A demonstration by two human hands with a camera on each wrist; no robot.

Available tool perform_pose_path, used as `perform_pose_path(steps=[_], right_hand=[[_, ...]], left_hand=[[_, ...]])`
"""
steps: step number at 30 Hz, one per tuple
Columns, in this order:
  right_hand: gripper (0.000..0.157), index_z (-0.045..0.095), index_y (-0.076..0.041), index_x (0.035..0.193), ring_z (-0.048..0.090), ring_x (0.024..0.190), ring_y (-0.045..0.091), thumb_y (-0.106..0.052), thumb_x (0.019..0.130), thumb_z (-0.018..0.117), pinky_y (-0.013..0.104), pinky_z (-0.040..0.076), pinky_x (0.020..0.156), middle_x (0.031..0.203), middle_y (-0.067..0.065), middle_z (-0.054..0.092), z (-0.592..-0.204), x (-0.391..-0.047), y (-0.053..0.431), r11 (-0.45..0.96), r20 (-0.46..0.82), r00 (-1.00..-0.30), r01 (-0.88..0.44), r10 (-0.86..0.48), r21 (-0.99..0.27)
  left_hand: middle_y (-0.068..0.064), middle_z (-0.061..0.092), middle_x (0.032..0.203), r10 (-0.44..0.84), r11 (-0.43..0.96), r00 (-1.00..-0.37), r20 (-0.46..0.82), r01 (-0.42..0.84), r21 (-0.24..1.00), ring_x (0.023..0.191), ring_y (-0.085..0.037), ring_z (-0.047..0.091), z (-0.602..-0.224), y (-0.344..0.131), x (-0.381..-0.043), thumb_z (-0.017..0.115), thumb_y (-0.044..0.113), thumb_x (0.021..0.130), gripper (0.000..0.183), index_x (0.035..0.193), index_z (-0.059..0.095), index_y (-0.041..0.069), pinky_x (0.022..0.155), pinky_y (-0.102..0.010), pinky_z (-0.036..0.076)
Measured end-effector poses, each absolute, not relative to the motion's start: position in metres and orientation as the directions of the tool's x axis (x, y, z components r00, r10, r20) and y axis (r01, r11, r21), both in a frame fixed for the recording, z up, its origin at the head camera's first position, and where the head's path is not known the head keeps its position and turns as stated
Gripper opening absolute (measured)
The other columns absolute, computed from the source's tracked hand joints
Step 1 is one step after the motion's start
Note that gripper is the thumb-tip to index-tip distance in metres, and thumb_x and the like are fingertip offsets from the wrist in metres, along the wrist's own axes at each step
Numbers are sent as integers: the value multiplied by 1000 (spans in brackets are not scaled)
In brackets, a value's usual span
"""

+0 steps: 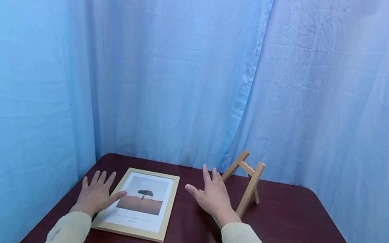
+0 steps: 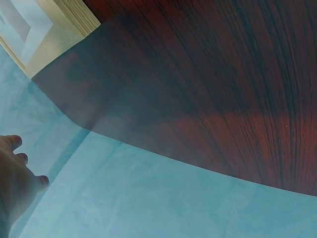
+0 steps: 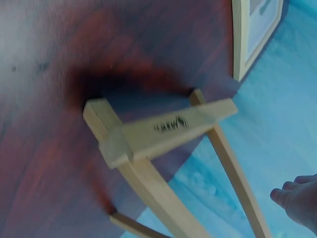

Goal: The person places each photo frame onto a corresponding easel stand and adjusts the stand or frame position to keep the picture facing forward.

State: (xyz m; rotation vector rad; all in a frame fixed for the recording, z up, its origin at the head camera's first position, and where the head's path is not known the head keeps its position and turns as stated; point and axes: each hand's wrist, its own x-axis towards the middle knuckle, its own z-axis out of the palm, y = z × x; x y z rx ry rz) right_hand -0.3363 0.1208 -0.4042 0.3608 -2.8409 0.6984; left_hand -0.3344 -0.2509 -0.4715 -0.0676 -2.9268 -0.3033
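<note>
Blue curtains [image 1: 186,73] hang round the dark, reddish table [image 1: 286,242], falling behind it and along both sides. On the left lies the frame [image 1: 143,204], flat and face up, with the tree print upright from where I look. On the right stands the easel [image 1: 251,186], legs spread, its ledge showing plainly from my right wrist.

As I judge it, I am at the hovering stage, a hand near each thing. To do it well I would bring both palms down level and slowly, and take the frame by its opposite wooden edges, keeping my fingertips off the print. A flat frame gives little to get under, so I would tip one edge up first. The easel looks light; a brush from my right forearm could swing it round or topple it, so I would give it room.

Neither grip has anything in it. My left hand [image 1: 94,194] is spread wide, the thumb reaching over the frame's left side; the left wrist view suggests a gap beneath. My right hand [image 1: 215,199] is loose too, fingers apart, between frame and easel, and from that wrist it looks clear of the wood.
</note>
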Motion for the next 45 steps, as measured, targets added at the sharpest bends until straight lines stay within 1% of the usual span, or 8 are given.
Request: perform_pose_path(steps=[6, 12, 15, 25, 30, 35, 40, 45], right_hand=[[93, 22, -13, 159, 21, 145, 43, -68, 91, 53, 57, 26, 113, 158, 25, 24, -420, -332, 111, 837, 235, -953, -285, -193, -468], [95, 23, -18, 160, 24, 144, 43, -72, 87, 54, 63, 30, 109, 160, 21, 24, -439, -326, 100, 797, 175, -972, -231, -159, -557], [97, 25, -17, 159, 28, 143, 44, -72, 86, 56, 63, 31, 108, 158, 22, 26, -448, -323, 96, 787, 160, -974, -223, -159, -575], [92, 29, -4, 156, 27, 142, 46, -60, 91, 61, 61, 29, 110, 155, 29, 28, -472, -321, 81, 727, 141, -972, -233, -186, -646], [94, 30, 3, 154, 30, 140, 47, -58, 91, 62, 61, 29, 109, 152, 31, 32, -480, -320, 73, 696, 119, -977, -212, -179, -686], [93, 30, 8, 151, 33, 138, 48, -53, 91, 65, 61, 30, 109, 149, 33, 35, -485, -318, 67, 646, 105, -981, -189, -166, -739], [93, 30, 6, 152, 34, 138, 48, -54, 91, 66, 61, 30, 108, 150, 33, 35, -488, -319, 61, 603, 49, -991, -116, -127, -790], [92, 32, 6, 151, 34, 137, 48, -55, 91, 65, 62, 31, 108, 149, 34, 35, -493, -319, 55, 579, 19, -994, -76, -104, -812]], left_hand=[[-37, 26, 152, 17, 975, -982, 190, 58, 214, 142, -54, 15, -473, -252, -334, 44, 77, 88, 103, 154, 29, -1, 109, -73, 5], [-36, 28, 151, 15, 976, -985, 174, 52, 214, 141, -54, 18, -473, -252, -333, 39, 82, 86, 107, 154, 29, -1, 108, -73, 8], [-36, 29, 151, 14, 975, -986, 169, 50, 214, 141, -54, 19, -475, -251, -332, 39, 82, 86, 108, 154, 29, -2, 109, -72, 9], [-37, 28, 151, 3, 972, -986, 168, 43, 232, 141, -54, 19, -475, -251, -332, 42, 78, 88, 105, 154, 28, -3, 109, -72, 9], [-38, 27, 151, -14, 966, -989, 150, 25, 256, 141, -54, 18, -476, -253, -331, 46, 74, 90, 103, 154, 27, -4, 110, -71, 11], [-39, 27, 150, -42, 957, -992, 118, -6, 290, 140, -54, 21, -475, -254, -330, 46, 74, 89, 105, 153, 26, -7, 109, -70, 18], [-41, 30, 147, -51, 944, -993, 108, -13, 328, 136, -57, 26, -476, -259, -330, 45, 76, 89, 108, 152, 25, -10, 104, -70, 28], [-41, 31, 146, -70, 920, -995, 72, -37, 391, 133, -58, 29, -483, -263, -332, 47, 72, 91, 105, 152, 22, -10, 101, -69, 32]])
